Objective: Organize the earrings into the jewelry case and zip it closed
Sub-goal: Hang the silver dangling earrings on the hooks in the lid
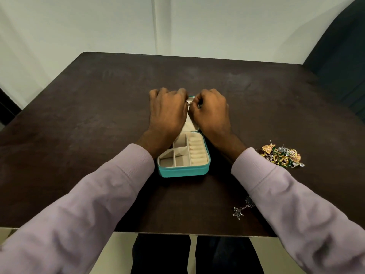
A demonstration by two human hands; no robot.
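Note:
A teal jewelry case [183,172] lies open at the table's middle, its cream compartments [182,155] holding nothing I can see. Both hands hover over the raised lid [190,125] at the far end, hiding most of it. My right hand [212,111] pinches a small silver earring [198,106] between thumb and fingers. My left hand [167,109] is curled, its fingertips pinched on a tiny silver piece [187,103] right beside the earring. A heap of gold and green earrings [281,155] lies to the right of the case. Near the front edge rests a silver dangling earring [240,211].
The dark brown table [98,115] ends at a front edge just below my forearms. A dark chair back [339,56] stands at the far right. Pale walls lie behind the table.

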